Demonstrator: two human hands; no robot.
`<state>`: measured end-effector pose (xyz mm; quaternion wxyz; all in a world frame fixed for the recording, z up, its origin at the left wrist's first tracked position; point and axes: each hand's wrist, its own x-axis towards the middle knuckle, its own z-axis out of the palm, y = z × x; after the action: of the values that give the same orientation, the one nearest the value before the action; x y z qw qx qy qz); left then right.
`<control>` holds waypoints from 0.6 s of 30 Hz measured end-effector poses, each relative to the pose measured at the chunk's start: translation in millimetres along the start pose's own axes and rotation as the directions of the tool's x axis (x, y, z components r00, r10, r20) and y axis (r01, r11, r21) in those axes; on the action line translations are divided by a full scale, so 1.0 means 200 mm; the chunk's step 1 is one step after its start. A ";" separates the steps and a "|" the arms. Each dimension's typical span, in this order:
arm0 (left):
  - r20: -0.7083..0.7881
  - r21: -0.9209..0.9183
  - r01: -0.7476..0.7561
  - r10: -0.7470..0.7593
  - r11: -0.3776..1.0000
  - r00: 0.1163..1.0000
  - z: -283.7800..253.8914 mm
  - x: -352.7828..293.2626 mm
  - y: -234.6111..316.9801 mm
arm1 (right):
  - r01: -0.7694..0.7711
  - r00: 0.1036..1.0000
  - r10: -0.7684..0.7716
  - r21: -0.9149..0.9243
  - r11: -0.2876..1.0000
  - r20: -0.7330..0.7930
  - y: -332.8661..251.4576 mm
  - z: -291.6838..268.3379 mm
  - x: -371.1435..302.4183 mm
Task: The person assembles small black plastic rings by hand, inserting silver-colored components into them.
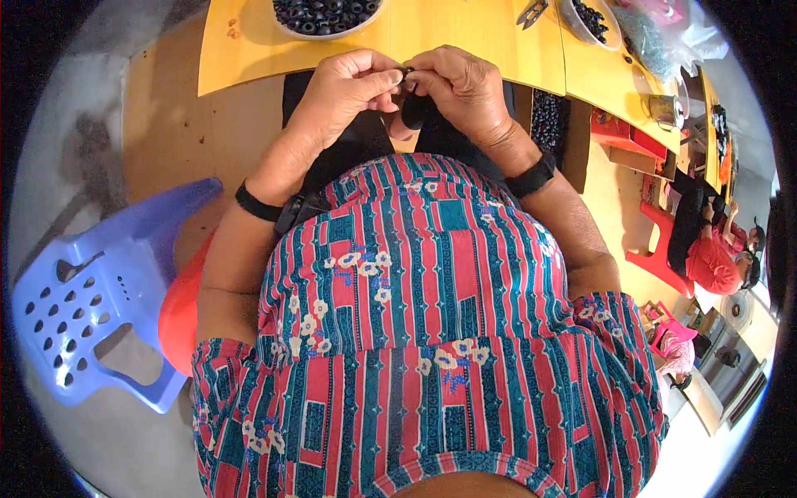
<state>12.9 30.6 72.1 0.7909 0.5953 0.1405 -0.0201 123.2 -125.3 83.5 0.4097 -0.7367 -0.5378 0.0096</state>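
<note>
The left hand (349, 87) and the right hand (461, 87) meet fingertip to fingertip, each pinching with thumb and forefinger at one small dark piece (407, 75). The piece sits between the two thumbs, mostly covered by the fingers, so its exact shape cannot be told. Black bands (531, 176) circle both wrists. In the view, the hands overlap the near edge of a yellow tabletop (465, 29). Just beyond the left hand stands a pale plastic bowl (326, 37) heaped with black ring-shaped parts (324, 12). Beyond the right hand lie thread snips (532, 13), then a tub (613, 35) of smaller black pieces (590, 17), clear plastic bags (701, 37) and a metal canister (664, 109). A blue plastic chair (91, 241) stands well to the left; to the far right sits a person in red (712, 267).
</note>
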 end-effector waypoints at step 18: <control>-0.163 -0.114 -0.227 0.207 0.967 0.965 0.06 0.00 -0.05 | -0.456 0.732 0.628 0.874 0.166 0.264 -0.03 0.08 0.00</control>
<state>12.9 17.1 65.7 0.8130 0.5535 0.1345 0.1208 110.8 -114.8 76.9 0.7470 -0.5315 -0.1076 0.3845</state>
